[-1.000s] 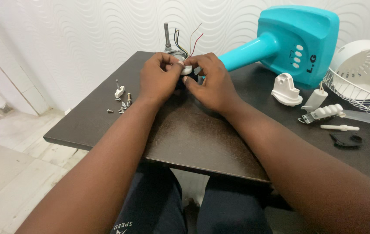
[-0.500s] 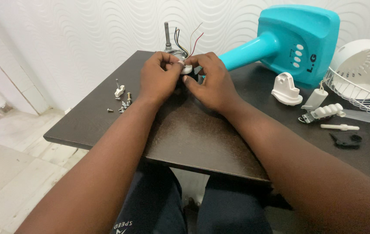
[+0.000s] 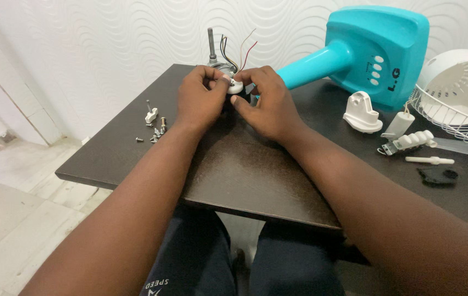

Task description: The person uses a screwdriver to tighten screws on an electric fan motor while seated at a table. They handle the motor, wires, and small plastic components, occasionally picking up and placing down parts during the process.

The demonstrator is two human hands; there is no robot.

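Observation:
Both hands meet at the far side of a dark table (image 3: 234,164). My left hand (image 3: 201,98) and my right hand (image 3: 267,104) pinch a small white plastic part (image 3: 235,86) between their fingertips. Just behind the hands stands a metal fan motor (image 3: 217,60) with an upright shaft and loose coloured wires. The hands hide most of the motor body.
A turquoise fan stand (image 3: 365,52) lies at the back right. Beside it sit white plastic parts (image 3: 361,112), a white ribbed knob (image 3: 412,141), a white pin (image 3: 430,160), a black piece (image 3: 437,175) and a white wire fan guard (image 3: 459,104). Several screws (image 3: 154,129) lie at the left.

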